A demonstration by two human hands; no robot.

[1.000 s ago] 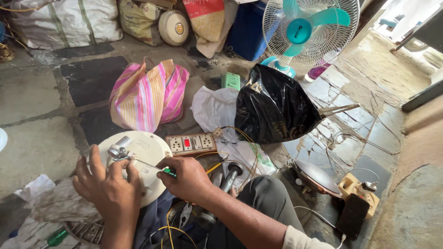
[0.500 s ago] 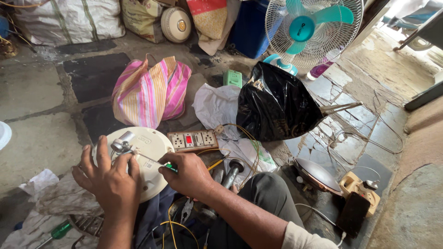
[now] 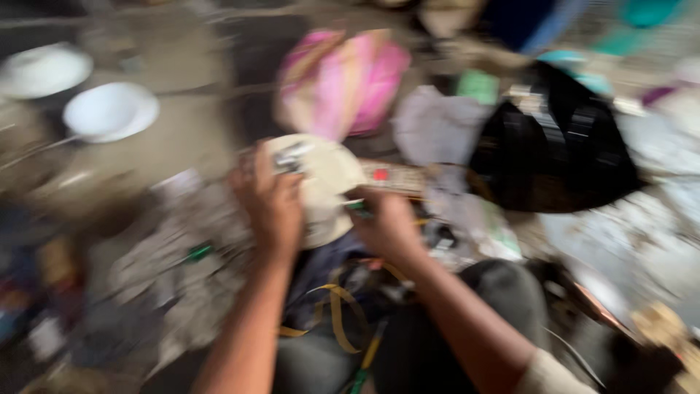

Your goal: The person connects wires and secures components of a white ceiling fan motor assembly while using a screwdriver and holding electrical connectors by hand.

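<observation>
Though heavy blur smears every edge, two white bowls [image 3: 109, 111] can be made out at ten o'clock on the grey floor [image 3: 189, 138], well apart from the hands. Nearer the middle, the left hand [image 3: 271, 201] wraps its fingers over the left edge of a round cream disc [image 3: 332, 175] with a small metal fitting [image 3: 292, 157] at its top (the fitting is too blurred to tell apart further). At the disc's three o'clock edge the right hand [image 3: 386, 222] is closed around a thin tool with a green handle [image 3: 357, 208]; how tightly the fingers pinch it I cannot tell. A pink striped bag [image 3: 343, 80] lies at twelve o'clock, just beyond the disc. Behind the right hand sits a switch strip [image 3: 390, 177] with a red button. Farther toward two o'clock a black plastic bag [image 3: 554, 146] bulges beside a pale crumpled one [image 3: 437, 128]. Yellow wires [image 3: 335, 314] loop at six o'clock, over the person's lap.
</observation>
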